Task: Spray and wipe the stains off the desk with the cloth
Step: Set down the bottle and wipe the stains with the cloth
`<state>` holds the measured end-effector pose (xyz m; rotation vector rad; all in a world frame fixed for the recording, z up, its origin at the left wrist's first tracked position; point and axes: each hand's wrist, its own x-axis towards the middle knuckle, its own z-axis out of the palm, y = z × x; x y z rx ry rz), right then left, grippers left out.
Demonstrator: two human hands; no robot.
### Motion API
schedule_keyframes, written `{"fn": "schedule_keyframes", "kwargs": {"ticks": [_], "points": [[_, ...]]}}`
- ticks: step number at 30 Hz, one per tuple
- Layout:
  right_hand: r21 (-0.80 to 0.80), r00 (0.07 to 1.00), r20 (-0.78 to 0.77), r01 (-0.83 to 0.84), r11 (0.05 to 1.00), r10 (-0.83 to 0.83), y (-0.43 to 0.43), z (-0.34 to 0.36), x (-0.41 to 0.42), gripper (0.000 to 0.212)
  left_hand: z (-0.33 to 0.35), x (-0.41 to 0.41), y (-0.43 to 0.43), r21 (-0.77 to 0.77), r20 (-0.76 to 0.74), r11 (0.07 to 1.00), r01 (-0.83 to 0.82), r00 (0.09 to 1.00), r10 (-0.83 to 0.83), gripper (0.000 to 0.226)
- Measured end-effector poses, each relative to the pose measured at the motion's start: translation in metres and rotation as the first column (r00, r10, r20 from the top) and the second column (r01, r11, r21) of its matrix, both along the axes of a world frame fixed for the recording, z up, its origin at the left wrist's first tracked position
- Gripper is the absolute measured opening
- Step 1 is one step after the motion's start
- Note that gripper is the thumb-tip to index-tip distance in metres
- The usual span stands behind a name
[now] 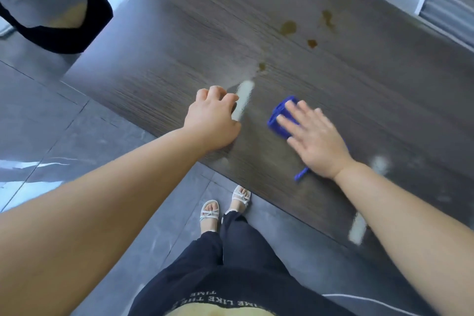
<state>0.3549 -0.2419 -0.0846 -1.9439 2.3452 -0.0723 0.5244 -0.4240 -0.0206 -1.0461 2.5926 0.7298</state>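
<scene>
Across the middle of the scene lies the dark wood desk [179, 33]. By its near edge the left hand [213, 120] rests with fingers curled, round what I cannot tell. Just right of it, the right hand [315, 138] presses flat, fingers straight, on the blue cloth [278, 117]. Brown stains [289, 27] sit farther off.

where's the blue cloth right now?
Head view, right of centre: the blue cloth lies flat on the desk under the right hand, nearer the person than the brown stains.
</scene>
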Motion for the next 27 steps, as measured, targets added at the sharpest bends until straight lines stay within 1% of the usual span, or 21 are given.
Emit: {"fn": "schedule_keyframes", "kwargs": {"ticks": [1, 3, 4, 5, 6, 7, 9, 11, 12, 13, 14, 16, 17, 18, 19, 20, 21, 22, 24, 25, 27], "points": [[0.012, 0.983, 0.013, 0.182, 0.983, -0.182, -0.007, 0.003, -0.015, 0.051, 0.000, -0.005, -0.001, -0.002, 0.005, 1.000, 0.000, 1.000, 0.000, 0.052], [0.043, 0.817, 0.046, 0.574, 0.818, -0.575, -0.035, 0.007, -0.026, 0.052, 0.000, -0.019, -0.002, -0.004, 0.009, 1.000, -0.005, 1.000, 0.005, 0.052], [0.053, 0.718, 0.040, 0.693, 0.719, -0.695, -0.052, 0.009, -0.021, 0.053, 0.000, -0.025, -0.003, -0.004, 0.007, 1.000, -0.015, 1.000, 0.015, 0.053], [0.058, 0.682, 0.026, 0.729, 0.682, -0.731, -0.067, 0.009, -0.012, 0.054, 0.000, -0.032, -0.004, -0.004, 0.006, 1.000, -0.029, 1.000, 0.029, 0.053], [0.039, 0.722, 0.004, 0.691, 0.722, -0.691, -0.078, 0.007, 0.002, 0.053, 0.001, -0.036, -0.005, -0.004, 0.003, 0.999, -0.046, 0.999, 0.046, 0.054], [0.008, 0.816, 0.003, 0.578, 0.816, -0.578, -0.083, 0.004, 0.013, 0.053, 0.001, -0.042, -0.006, -0.008, 0.003, 0.998, -0.063, 0.998, 0.063, 0.055], [-0.012, 0.984, 0.006, 0.181, 0.983, -0.181, -0.073, 0.001, 0.029, 0.052, 0.001, -0.048, -0.011, -0.012, 0.004, 0.996, -0.091, 0.996, 0.091, 0.057], [0.003, 0.978, 0.044, -0.204, 0.979, 0.204, -0.049, 0.000, 0.014, 0.049, 0.001, -0.048, -0.014, -0.008, 0.028, 0.995, -0.101, 0.994, 0.101, 0.058], [0.004, 0.949, 0.061, -0.309, 0.951, 0.309, -0.039, 0.001, -0.003, 0.047, 0.000, -0.045, -0.016, -0.010, 0.044, 0.996, -0.093, 0.995, 0.093, 0.059], [-0.004, 0.942, 0.056, -0.331, 0.944, 0.331, -0.032, 0.001, -0.022, 0.046, -0.001, -0.042, -0.016, -0.017, 0.061, 0.997, -0.070, 0.996, 0.071, 0.060], [-0.017, 0.959, 0.028, -0.281, 0.960, 0.281, -0.031, 0.001, -0.041, 0.046, -0.002, -0.039, -0.017, -0.021, 0.078, 0.999, -0.047, 0.996, 0.048, 0.062], [0.008, 1.000, -0.002, 0.025, 1.000, -0.025, -0.040, 0.002, -0.072, 0.047, -0.003, -0.036, -0.016, -0.017, 0.093, 1.000, -0.016, 0.995, 0.017, 0.065], [0.034, 0.973, 0.015, 0.232, 0.972, -0.232, -0.055, 0.004, -0.080, 0.048, -0.003, -0.035, -0.018, -0.022, 0.095, 1.000, -0.022, 0.995, 0.024, 0.066], [0.050, 0.903, 0.030, 0.427, 0.903, -0.428, -0.070, 0.006, -0.080, 0.048, -0.003, -0.036, -0.019, -0.025, 0.093, 0.999, -0.030, 0.995, 0.032, 0.066], [0.054, 0.822, 0.038, 0.566, 0.822, -0.569, -0.086, 0.007, -0.073, 0.050, -0.003, -0.038, -0.020, -0.025, 0.090, 0.999, -0.037, 0.995, 0.039, 0.066], [0.047, 0.780, 0.037, 0.623, 0.781, -0.625, -0.101, 0.008, -0.062, 0.051, -0.002, -0.039, -0.020, -0.025, 0.089, 0.998, -0.053, 0.994, 0.055, 0.065], [0.047, 0.792, 0.033, 0.608, 0.793, -0.610, -0.112, 0.007, -0.047, 0.052, -0.002, -0.041, -0.021, -0.021, 0.093, 0.997, -0.070, 0.993, 0.071, 0.064], [0.050, 0.851, 0.033, 0.522, 0.851, -0.524, -0.118, 0.006, -0.031, 0.052, -0.002, -0.043, -0.022, -0.017, 0.095, 0.996, -0.087, 0.992, 0.088, 0.063], [0.023, 0.979, 0.057, 0.193, 0.981, -0.194, -0.112, 0.004, -0.004, 0.051, -0.001, -0.047, -0.025, -0.021, 0.084, 0.993, -0.113, 0.990, 0.114, 0.060], [0.001, 0.999, 0.052, 0.004, 1.000, -0.004, -0.101, 0.002, -0.001, 0.051, -0.001, -0.048, -0.027, -0.023, 0.073, 0.992, -0.123, 0.990, 0.124, 0.059], [0.013, 0.961, 0.068, -0.269, 0.963, 0.267, -0.078, 0.003, -0.022, 0.048, 0.002, -0.050, -0.031, -0.005, 0.065, 0.991, -0.137, 0.988, 0.137, 0.057]]}}
